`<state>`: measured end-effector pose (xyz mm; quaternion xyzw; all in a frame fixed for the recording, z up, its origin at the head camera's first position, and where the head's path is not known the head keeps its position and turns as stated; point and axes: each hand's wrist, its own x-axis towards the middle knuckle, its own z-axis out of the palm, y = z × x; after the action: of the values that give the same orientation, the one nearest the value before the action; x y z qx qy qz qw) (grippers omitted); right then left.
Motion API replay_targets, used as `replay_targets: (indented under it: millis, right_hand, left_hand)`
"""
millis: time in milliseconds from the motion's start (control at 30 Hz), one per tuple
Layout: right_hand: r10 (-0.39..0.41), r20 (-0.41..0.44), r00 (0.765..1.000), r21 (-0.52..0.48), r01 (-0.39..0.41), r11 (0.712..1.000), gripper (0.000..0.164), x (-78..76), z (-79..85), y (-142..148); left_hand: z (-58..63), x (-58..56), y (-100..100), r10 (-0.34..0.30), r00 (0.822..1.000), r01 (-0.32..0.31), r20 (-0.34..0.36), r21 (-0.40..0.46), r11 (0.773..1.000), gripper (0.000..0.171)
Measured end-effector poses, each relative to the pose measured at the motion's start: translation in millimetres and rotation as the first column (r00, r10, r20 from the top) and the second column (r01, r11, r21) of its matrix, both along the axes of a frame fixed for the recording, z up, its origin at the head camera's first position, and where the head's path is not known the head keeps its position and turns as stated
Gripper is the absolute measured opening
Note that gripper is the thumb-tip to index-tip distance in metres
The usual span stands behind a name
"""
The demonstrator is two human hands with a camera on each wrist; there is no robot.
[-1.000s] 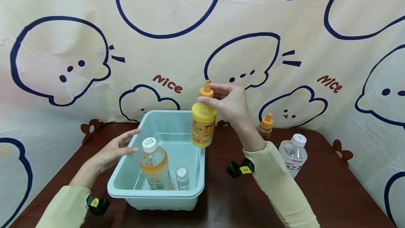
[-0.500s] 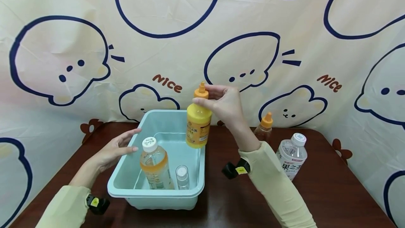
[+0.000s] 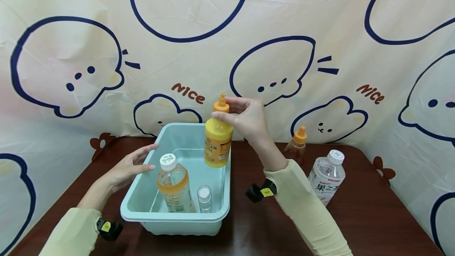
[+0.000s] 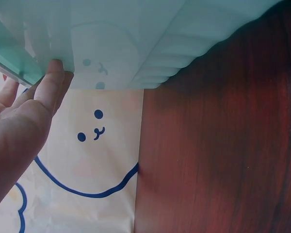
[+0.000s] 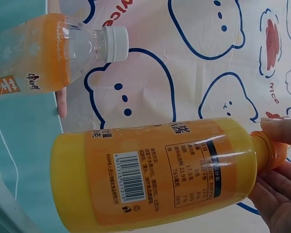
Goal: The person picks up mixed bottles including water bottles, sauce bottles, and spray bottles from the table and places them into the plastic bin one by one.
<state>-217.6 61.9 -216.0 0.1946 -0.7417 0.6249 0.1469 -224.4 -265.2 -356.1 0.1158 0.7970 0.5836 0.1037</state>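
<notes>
Right hand (image 3: 250, 121): pinches yellow bottle (image 3: 218, 143) near its top, picture middle
Left hand (image 3: 125, 172): fingers wide, touching blue tub (image 3: 175, 217), lower left

There're 5 btls (image 3: 217, 143) (image 3: 174, 187) (image 3: 205, 198) (image 3: 296, 151) (image 3: 325, 183), 1 tub (image 3: 174, 218), 2 hands (image 3: 125, 171) (image 3: 251, 119) & 1 tbl (image 3: 376, 208).

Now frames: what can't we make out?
Head: base of standing orange-capped bottle, behind right sleeve.
Head: base of small clear bottle, behind near wall of tub.
Left wrist: tub's contents, behind its wall.
Right wrist: base of orange-banded bottle, cut off by left edge.
</notes>
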Motion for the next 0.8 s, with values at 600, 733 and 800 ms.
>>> replay_targets:
  millis: [600,733,800]
  right_hand:
    - [0.004,0.055,0.998,0.048,-0.007,0.999,0.043,-3.1,-11.7,-8]
    - [0.018,0.05,0.999,0.055,-0.021,0.998,0.043,-3.3,-14.2,-10]
    - [0.025,0.048,0.999,0.056,-0.028,0.998,0.042,-3.5,-15.3,-10]
  left_hand:
    - [-0.3,0.0,0,-0.001,1.0,0.001,-0.006,-0.003,1.0,0.076]
    - [-1.3,-0.4,-1,0.001,1.0,-0.001,-0.009,-0.008,1.0,0.076]
    - [-1.7,-0.8,-1,-0.002,1.0,0.002,-0.009,0.0,1.0,0.075]
